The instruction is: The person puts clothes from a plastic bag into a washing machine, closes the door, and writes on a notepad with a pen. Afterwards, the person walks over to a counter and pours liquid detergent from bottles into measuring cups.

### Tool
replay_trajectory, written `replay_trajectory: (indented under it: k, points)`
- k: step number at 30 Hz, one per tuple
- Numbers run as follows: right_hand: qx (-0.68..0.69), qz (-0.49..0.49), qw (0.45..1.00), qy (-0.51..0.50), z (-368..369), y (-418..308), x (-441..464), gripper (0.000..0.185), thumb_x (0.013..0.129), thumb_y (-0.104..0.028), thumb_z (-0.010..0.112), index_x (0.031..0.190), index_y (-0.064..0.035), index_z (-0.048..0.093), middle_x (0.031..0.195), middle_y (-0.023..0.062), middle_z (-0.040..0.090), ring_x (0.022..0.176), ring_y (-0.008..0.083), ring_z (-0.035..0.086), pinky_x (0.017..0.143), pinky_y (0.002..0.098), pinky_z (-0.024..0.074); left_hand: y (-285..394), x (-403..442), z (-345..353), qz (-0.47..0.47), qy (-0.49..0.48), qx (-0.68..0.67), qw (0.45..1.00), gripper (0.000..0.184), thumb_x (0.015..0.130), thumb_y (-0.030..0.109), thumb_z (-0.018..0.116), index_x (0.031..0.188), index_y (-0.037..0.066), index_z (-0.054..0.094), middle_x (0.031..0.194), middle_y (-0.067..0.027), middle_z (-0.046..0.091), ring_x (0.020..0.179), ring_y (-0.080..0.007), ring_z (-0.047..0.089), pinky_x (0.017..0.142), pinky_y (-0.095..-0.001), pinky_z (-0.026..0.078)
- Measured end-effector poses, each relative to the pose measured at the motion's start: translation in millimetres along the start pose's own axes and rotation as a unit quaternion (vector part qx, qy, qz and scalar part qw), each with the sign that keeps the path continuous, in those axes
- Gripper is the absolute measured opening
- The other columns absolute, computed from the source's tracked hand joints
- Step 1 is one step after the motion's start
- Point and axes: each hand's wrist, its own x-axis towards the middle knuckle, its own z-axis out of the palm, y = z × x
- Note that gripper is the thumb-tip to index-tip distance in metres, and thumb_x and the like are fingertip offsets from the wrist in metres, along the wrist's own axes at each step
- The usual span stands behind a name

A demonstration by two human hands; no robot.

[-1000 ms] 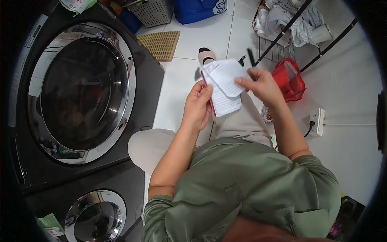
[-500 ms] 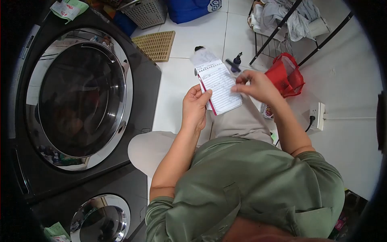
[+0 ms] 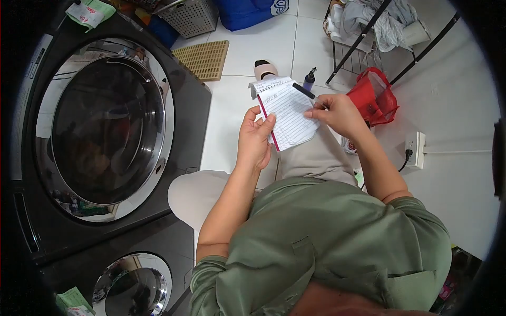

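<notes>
A spiral notepad [image 3: 290, 116] with lined pages lies open above my lap, its top leaf folded over the back. My left hand [image 3: 255, 138] grips its left side, thumb on the front near a dark red strip [image 3: 267, 122] along that edge. A few handwritten marks show near the top of the page. In my right hand [image 3: 337, 115] is a pen with a black cap [image 3: 304, 91], its capped end pointing up and left over the page. My right fingers also meet the notepad's right edge; whether they pinch the paper, I cannot tell.
Left of me stand front-loading machines with a large round door [image 3: 108, 129]. A tan plastic grate [image 3: 203, 60], a blue bag [image 3: 247, 13] and a grey basket [image 3: 191, 18] are ahead. To the right are a dark bottle [image 3: 309, 79], a red bag [image 3: 371, 97], a black rack [image 3: 363, 37] and a wall socket [image 3: 416, 150].
The notepad's folded top leaf has dropped back, uncovering more of my shoe. My right hand has moved slightly, and the pen, blurred before, is now sharp.
</notes>
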Motion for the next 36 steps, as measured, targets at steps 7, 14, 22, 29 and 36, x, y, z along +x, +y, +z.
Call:
replay_trajectory:
  k: [7, 14, 22, 29, 36]
  points:
    - [0.046, -0.024, 0.999, -0.002, -15, 5, 8, 0.027, 0.078, -0.023, 0.077, 0.073, 0.0005, 0.065, 0.066, 0.0002, 0.058, 0.062, 0.0064, 0.049, 0.057, 0.0244, 0.0394, 4, 0, 1, -0.009, 0.007, 0.017, 1.0, 0.033, 0.093, 0.0, 0.054, 0.125, 0.0, 0.044, 0.107, -0.0153, 0.066, 0.098, -0.0181, 0.064, 0.084, -0.0309, 0.053]
    - [0.101, -0.016, 0.984, -0.147, -28, 6, 5, 0.03, 0.08, -0.027, 0.075, 0.078, 0.0016, 0.066, 0.069, 0.0009, 0.059, 0.061, 0.0083, 0.05, 0.059, 0.0253, 0.0406, 5, -3, 5, 0.01, -0.02, 0.037, 0.999, 0.046, 0.093, -0.001, 0.052, 0.137, 0.0, 0.037, 0.111, -0.0152, 0.065, 0.101, -0.0179, 0.063, 0.086, -0.0311, 0.052]
    - [0.465, 0.152, 0.863, -0.127, -23, 38, 27, 0.023, 0.09, -0.025, 0.066, 0.086, -0.0033, 0.058, 0.066, -0.0025, 0.052, 0.045, 0.0018, 0.034, 0.037, 0.018, 0.0235, 11, -6, 9, -0.024, -0.042, 0.017, 0.999, 0.044, 0.094, 0.0, 0.051, 0.136, -0.002, 0.038, 0.11, -0.0147, 0.065, 0.097, -0.018, 0.065, 0.084, -0.0309, 0.054]
    - [0.62, 0.039, 0.77, -0.145, -21, 29, 24, 0.034, 0.094, -0.026, 0.06, 0.119, -0.003, 0.058, 0.082, 0.0001, 0.061, 0.045, -0.0003, 0.034, 0.039, 0.0138, 0.025, 6, -2, 3, -0.026, -0.005, 0.046, 0.999, 0.042, 0.091, -0.002, 0.053, 0.132, -0.004, 0.04, 0.107, -0.0147, 0.065, 0.093, -0.0172, 0.065, 0.082, -0.0307, 0.055]
    - [0.152, -0.012, 0.987, -0.045, 1, 17, 0, 0.045, 0.082, -0.035, 0.073, 0.105, 0.0037, 0.066, 0.091, 0.0079, 0.066, 0.09, 0.0173, 0.059, 0.084, 0.0319, 0.0464, -4, 3, 3, -0.005, 0.053, 0.041, 0.998, 0.038, 0.089, -0.004, 0.056, 0.125, -0.002, 0.045, 0.106, -0.0144, 0.065, 0.093, -0.0182, 0.065, 0.08, -0.031, 0.056]
